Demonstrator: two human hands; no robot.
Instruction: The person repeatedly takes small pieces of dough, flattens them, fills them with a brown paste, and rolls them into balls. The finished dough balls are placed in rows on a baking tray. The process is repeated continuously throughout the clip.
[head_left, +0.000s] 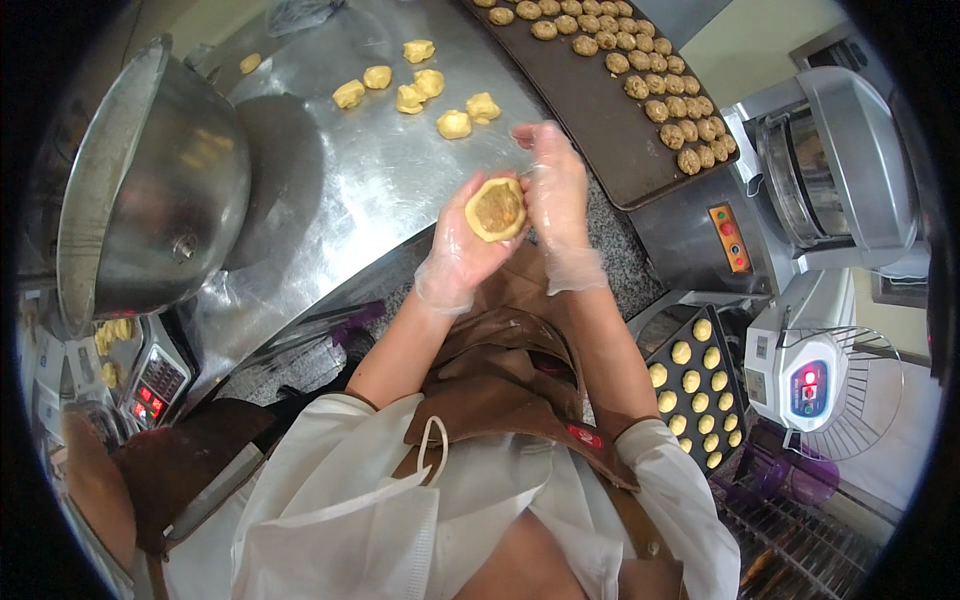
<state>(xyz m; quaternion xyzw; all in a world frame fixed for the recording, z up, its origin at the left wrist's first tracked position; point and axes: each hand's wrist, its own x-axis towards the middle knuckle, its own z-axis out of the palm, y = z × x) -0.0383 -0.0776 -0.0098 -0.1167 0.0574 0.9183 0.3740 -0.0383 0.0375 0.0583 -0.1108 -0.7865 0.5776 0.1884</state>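
Observation:
A flattened round of yellow dough (475, 229) with a brown filling (498, 208) in its hollow rests in my left hand (457, 251). The dough forms a raised rim around the filling, which shows from above. Just to its right is my right hand (559, 199), motion-blurred, its fingers raised and apart from the thumb. Whether that thumb touches the dough rim is hard to see. Clear plastic gloves cover both hands. Beyond them, several yellow dough pieces (454, 124) lie on the steel worktable (337, 202).
A dark baking tray (577, 112) holds rows of brown filling balls (671, 136). At left stand a large metal bowl (172, 172) and a digital scale (154, 382). Another tray (694, 360) with yellow dough balls sits at lower right beside a white machine (802, 367). A person's brown apron (195, 450) shows at lower left.

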